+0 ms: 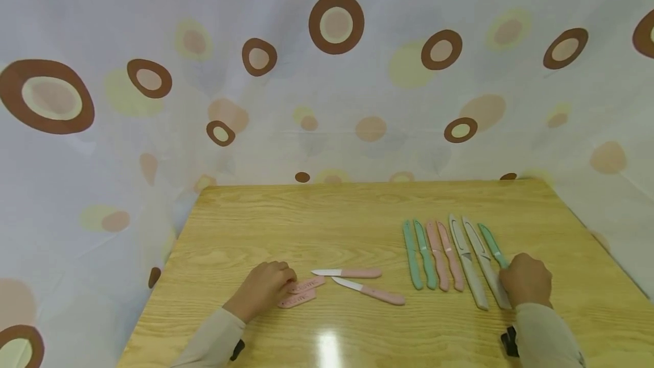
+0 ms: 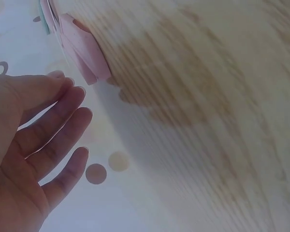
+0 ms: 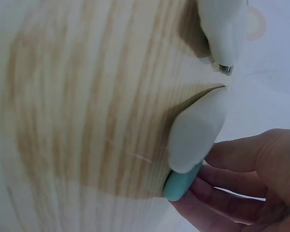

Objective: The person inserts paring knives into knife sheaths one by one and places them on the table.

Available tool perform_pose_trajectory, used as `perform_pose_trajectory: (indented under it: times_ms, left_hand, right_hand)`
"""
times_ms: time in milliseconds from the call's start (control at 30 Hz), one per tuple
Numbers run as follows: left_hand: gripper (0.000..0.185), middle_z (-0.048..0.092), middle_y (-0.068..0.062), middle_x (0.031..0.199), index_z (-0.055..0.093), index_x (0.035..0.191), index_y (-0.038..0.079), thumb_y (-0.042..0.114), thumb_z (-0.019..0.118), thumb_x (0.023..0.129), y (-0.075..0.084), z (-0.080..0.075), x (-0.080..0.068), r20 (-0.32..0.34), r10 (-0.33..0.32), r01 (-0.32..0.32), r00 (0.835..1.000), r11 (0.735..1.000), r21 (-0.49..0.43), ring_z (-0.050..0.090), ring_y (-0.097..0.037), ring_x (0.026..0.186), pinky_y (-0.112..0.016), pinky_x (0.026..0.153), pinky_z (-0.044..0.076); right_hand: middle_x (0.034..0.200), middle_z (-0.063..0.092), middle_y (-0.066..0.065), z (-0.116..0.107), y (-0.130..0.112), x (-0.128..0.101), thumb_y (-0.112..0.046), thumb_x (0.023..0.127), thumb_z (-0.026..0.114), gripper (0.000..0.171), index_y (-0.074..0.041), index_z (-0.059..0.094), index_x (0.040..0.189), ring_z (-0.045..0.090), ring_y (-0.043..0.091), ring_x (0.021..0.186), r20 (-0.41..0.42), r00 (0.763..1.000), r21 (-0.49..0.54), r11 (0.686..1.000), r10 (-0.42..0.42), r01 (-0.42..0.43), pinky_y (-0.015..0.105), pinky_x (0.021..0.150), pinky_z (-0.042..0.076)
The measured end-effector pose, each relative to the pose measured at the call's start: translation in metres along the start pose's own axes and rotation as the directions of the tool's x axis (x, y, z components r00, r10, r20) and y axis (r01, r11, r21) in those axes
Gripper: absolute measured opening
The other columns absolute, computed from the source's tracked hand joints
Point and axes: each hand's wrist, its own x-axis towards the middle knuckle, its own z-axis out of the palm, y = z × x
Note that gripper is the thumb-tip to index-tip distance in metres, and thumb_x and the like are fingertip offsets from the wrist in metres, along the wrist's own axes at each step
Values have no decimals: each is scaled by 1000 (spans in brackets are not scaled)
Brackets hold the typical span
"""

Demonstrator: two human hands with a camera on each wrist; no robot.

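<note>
My left hand (image 1: 264, 287) hovers at the left ends of two pink knife sheaths (image 1: 309, 284), which lie overlapping on the table. In the left wrist view its fingers are loosely bent, with the fingertips just short of a pink sheath (image 2: 84, 50). To the right of the sheaths lie two bare pink-handled paring knives (image 1: 361, 272) with white blades, pointing left. My right hand (image 1: 527, 280) grips the handle of a sheathed green knife (image 1: 489, 238) at the right end of a row. In the right wrist view, the green handle end (image 3: 180, 184) shows between the fingers, beside a beige handle (image 3: 198, 133).
Left of the gripped knife, sheathed knives lie side by side: two beige (image 1: 475, 283), two pink (image 1: 438, 260) and two green (image 1: 411, 257). They rest on a wood-grain table (image 1: 286, 220). A spotted curtain (image 1: 286, 95) surrounds its back and sides.
</note>
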Motion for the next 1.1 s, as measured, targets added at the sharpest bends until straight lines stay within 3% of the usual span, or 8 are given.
perform_pose_trajectory:
  times_ms: [133, 200, 300, 400, 533, 633, 833, 1100]
  left_hand:
    - [5, 66, 4, 79, 72, 84, 12, 16, 76, 82, 1, 2, 0, 2, -5, 5, 1000, 1000, -8, 57, -5, 67, -23, 64, 52]
    - [6, 66, 4, 79, 72, 84, 12, 16, 76, 83, 2, 2, 1, 9, -11, 11, 1000, 1000, -8, 57, -5, 67, -22, 64, 52]
    - [6, 66, 3, 81, 72, 86, 11, 15, 75, 83, 5, -1, 5, 3, -18, 18, 1000, 1000, -1, 59, -7, 68, -22, 62, 51]
    - [6, 67, 1, 81, 72, 86, 11, 13, 76, 82, 8, -5, 12, -29, -18, 18, 999, 1000, 11, 60, -10, 68, -23, 59, 50]
    - [7, 66, 1, 81, 72, 86, 10, 14, 77, 82, 11, -9, 22, -29, -14, 15, 999, 1000, 16, 59, -11, 67, -23, 58, 50]
    - [8, 66, 0, 82, 73, 88, 10, 16, 75, 84, 15, -8, 28, 17, -20, 20, 1000, 1000, 5, 59, -11, 68, -22, 59, 51]
    - [14, 66, -1, 82, 73, 89, 9, 22, 72, 86, 20, -5, 33, 98, -79, 76, 992, 997, 31, 61, -14, 69, -23, 56, 51]
    - [17, 61, 1, 74, 73, 83, 13, 29, 76, 82, 19, 3, 31, 112, -72, 60, 991, 993, 105, 56, -10, 61, -20, 51, 45]
  right_hand:
    - [45, 44, 3, -1, 1, -3, -6, 81, 48, 35, -10, 40, 48, 43, 22, 46, 5, 1000, 3, 1000, -6, 6, 34, 41, 37]
    - [48, 49, 10, 1, 2, -3, -5, 82, 49, 32, -2, 46, 50, 47, 25, 47, -7, 1000, 9, 1000, -6, 6, 37, 40, 40]
    - [68, 57, 30, 2, 0, -7, -5, 84, 51, 26, 18, 59, 73, 55, 42, 61, -55, 998, -2, 1000, -26, 26, 48, 46, 48]
    - [94, 51, 46, 3, -10, -14, -5, 86, 55, 37, 27, 54, 105, 52, 57, 80, -135, 988, -5, 997, -80, 80, 62, 58, 49]
    - [102, 48, 48, 2, -32, -27, -8, 89, 58, 43, 27, 51, 113, 51, 62, 82, -191, 971, -2, 989, -147, 150, 67, 65, 47]
    - [101, 49, 48, -1, -48, -36, -11, 89, 60, 42, 25, 54, 112, 54, 58, 75, -169, 971, -12, 986, -167, 168, 59, 56, 52]
    - [99, 54, 44, -8, -67, -49, -17, 89, 64, 45, 19, 56, 114, 54, 29, 58, -38, 983, -7, 984, -179, 179, 29, 39, 46]
    - [87, 62, 33, -10, -75, -60, -17, 87, 69, 43, 19, 59, 110, 58, 24, 55, -43, 969, 0, 970, -242, 243, 28, 40, 46]
